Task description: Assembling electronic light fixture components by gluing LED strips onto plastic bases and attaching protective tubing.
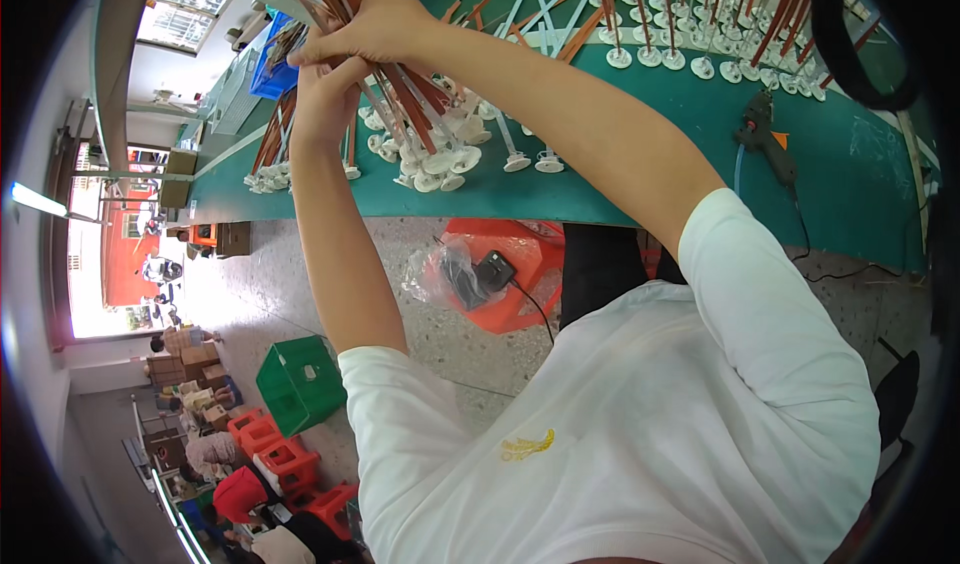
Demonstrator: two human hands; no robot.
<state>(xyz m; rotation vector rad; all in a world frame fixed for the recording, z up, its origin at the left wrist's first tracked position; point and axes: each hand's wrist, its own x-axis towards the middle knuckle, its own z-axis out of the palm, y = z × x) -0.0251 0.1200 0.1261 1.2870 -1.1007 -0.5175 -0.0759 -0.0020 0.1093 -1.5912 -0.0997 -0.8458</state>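
Observation:
My left hand (328, 89) and my right hand (385, 22) are both closed round a bundle of thin brown and see-through sticks (410, 104) at the table's far left. The bundle tilts, and its round whitish disc-shaped bases (432, 164) cluster toward the near edge. The right hand grips above the left, and its thumb lies across the sticks. Upper stick ends run out of the top of the picture. Another group of sticks with discs (268, 176) lies left of my left wrist, and two pale sticks with bases (515, 162) stand to the right.
Rows of upright sticks on white discs (672, 59) fill the back right of the green table (620, 179). A black glue gun (765, 139) with a cord lies there. Blue bin (272, 74) at left; red stool (500, 309) with a bagged black device below; green crate (300, 384) and people behind.

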